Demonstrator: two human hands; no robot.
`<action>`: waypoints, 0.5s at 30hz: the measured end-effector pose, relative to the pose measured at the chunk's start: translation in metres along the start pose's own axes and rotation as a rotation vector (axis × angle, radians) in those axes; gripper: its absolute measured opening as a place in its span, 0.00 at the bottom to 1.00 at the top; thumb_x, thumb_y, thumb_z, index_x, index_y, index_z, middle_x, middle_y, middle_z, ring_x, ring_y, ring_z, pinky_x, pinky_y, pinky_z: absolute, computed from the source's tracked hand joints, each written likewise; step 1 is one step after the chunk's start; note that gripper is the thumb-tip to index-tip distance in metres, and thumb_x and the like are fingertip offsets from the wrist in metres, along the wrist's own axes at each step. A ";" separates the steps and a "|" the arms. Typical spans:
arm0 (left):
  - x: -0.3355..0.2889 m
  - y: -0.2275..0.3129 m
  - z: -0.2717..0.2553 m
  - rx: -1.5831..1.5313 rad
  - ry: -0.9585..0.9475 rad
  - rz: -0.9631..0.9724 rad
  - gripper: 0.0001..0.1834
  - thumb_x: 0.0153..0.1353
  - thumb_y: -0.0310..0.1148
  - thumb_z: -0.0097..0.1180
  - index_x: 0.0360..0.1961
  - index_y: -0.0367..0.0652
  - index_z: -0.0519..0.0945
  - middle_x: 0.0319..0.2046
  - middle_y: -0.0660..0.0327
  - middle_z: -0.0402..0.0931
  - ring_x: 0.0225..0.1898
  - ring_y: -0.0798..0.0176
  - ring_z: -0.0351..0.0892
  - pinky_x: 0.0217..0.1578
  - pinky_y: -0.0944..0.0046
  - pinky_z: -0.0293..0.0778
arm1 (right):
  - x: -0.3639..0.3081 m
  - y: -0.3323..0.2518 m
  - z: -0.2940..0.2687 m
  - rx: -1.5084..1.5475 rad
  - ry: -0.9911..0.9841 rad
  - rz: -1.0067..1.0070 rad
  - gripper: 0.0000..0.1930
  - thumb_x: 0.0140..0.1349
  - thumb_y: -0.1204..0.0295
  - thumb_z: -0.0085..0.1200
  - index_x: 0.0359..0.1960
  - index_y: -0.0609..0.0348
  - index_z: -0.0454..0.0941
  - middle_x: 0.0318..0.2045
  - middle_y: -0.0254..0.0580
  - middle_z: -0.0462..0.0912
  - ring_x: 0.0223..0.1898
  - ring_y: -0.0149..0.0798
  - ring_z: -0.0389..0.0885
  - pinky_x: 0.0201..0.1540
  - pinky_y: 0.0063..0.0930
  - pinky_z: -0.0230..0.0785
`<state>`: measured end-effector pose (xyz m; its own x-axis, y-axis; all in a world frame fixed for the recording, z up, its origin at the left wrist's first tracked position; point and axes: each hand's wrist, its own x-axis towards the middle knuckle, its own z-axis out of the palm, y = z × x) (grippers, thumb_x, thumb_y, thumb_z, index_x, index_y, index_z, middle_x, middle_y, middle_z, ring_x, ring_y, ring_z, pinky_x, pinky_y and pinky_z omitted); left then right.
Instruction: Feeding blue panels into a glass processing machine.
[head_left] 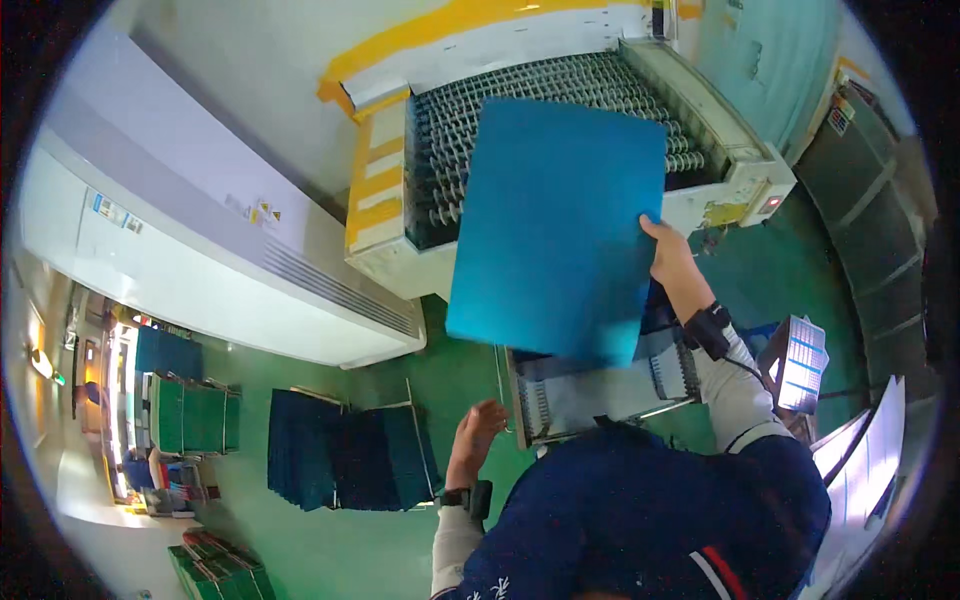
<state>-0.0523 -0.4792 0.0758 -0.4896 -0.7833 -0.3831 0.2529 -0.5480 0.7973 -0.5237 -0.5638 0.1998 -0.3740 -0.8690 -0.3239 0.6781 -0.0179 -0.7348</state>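
A large flat blue rectangular panel (560, 230) is held up in front of me, tilted. My right hand (672, 258) grips it by its right edge, thumb on the near face and the other fingers hidden behind. Behind the panel lies the wheeled roller conveyor (560, 80), partly covered by it; whether the two touch, I cannot tell. Low on the left, my left hand (482, 428) is away from the panel, holding nothing, its fingers loosely extended. Close to my body, below the panel, stands a slotted rack (590, 398) with a pale surface and toothed sides.
A long white cabinet (230, 260) runs along the left. Dark blue panels hang in a rack (350, 450) on the green floor, with a green-panelled rack (195, 415) farther left. A grey box (797, 365) and white sheets (865, 470) stand at the right.
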 end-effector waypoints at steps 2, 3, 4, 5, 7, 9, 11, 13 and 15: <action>-0.006 -0.012 -0.012 -0.098 0.148 -0.056 0.34 0.65 0.55 0.46 0.58 0.34 0.66 0.54 0.49 0.70 0.55 0.52 0.71 0.53 0.53 0.66 | 0.038 0.003 -0.003 0.097 0.005 -0.045 0.17 0.60 0.68 0.57 0.48 0.61 0.72 0.43 0.42 0.78 0.45 0.42 0.77 0.47 0.42 0.70; -0.013 -0.017 -0.016 -0.098 0.146 -0.047 0.34 0.65 0.55 0.46 0.58 0.34 0.66 0.54 0.49 0.70 0.55 0.52 0.71 0.53 0.53 0.66 | 0.058 0.001 -0.006 0.192 0.025 -0.090 0.18 0.61 0.67 0.57 0.50 0.60 0.71 0.44 0.41 0.77 0.48 0.41 0.75 0.48 0.43 0.70; -0.022 -0.018 -0.019 -0.112 0.214 -0.075 0.33 0.66 0.54 0.45 0.58 0.34 0.67 0.53 0.49 0.71 0.53 0.52 0.72 0.52 0.53 0.68 | 0.079 -0.001 -0.010 0.193 0.014 -0.092 0.18 0.61 0.67 0.57 0.50 0.60 0.71 0.44 0.41 0.77 0.48 0.41 0.75 0.48 0.43 0.70; -0.031 -0.023 -0.023 -0.127 0.279 -0.102 0.31 0.67 0.52 0.45 0.57 0.35 0.67 0.52 0.49 0.72 0.52 0.51 0.73 0.51 0.54 0.69 | 0.099 -0.006 -0.014 0.134 -0.047 -0.026 0.16 0.60 0.68 0.57 0.48 0.58 0.71 0.43 0.40 0.77 0.48 0.40 0.75 0.47 0.42 0.69; -0.048 -0.048 -0.047 -0.158 0.371 -0.118 0.30 0.66 0.52 0.46 0.56 0.35 0.68 0.50 0.50 0.73 0.49 0.51 0.75 0.48 0.54 0.71 | 0.129 -0.012 0.005 0.016 -0.030 0.091 0.09 0.60 0.69 0.57 0.40 0.54 0.73 0.40 0.38 0.77 0.42 0.38 0.76 0.43 0.34 0.71; -0.070 -0.089 -0.087 -0.187 0.458 -0.132 0.29 0.66 0.52 0.46 0.54 0.36 0.69 0.48 0.51 0.75 0.47 0.51 0.77 0.46 0.55 0.73 | 0.171 -0.015 0.005 -0.033 -0.141 0.164 0.08 0.60 0.69 0.57 0.39 0.54 0.73 0.39 0.39 0.78 0.41 0.38 0.77 0.41 0.31 0.71; -0.099 -0.129 -0.125 -0.380 0.418 -0.095 0.26 0.66 0.51 0.47 0.50 0.36 0.70 0.43 0.53 0.77 0.43 0.53 0.78 0.42 0.56 0.74 | 0.193 -0.006 0.034 -0.039 -0.299 0.239 0.07 0.61 0.71 0.55 0.39 0.57 0.73 0.35 0.40 0.79 0.37 0.38 0.79 0.40 0.26 0.74; -0.098 -0.133 -0.107 -0.347 0.509 -0.157 0.25 0.66 0.51 0.47 0.49 0.37 0.71 0.41 0.54 0.77 0.42 0.54 0.78 0.41 0.57 0.74 | 0.225 -0.015 0.031 0.004 -0.238 0.180 0.06 0.62 0.72 0.54 0.39 0.58 0.73 0.36 0.41 0.79 0.38 0.39 0.79 0.42 0.29 0.74; -0.109 -0.124 -0.081 -0.310 0.626 -0.211 0.25 0.66 0.50 0.47 0.48 0.37 0.71 0.40 0.54 0.78 0.41 0.55 0.79 0.40 0.58 0.74 | 0.244 -0.015 0.036 0.081 -0.280 0.065 0.06 0.63 0.73 0.52 0.39 0.62 0.73 0.40 0.46 0.80 0.43 0.43 0.79 0.49 0.35 0.75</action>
<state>0.0377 -0.3497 -0.0189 -0.0083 -0.6216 -0.7833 0.4761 -0.6913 0.5435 -0.6023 -0.7936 0.1536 -0.1464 -0.9720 -0.1835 0.7471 0.0129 -0.6645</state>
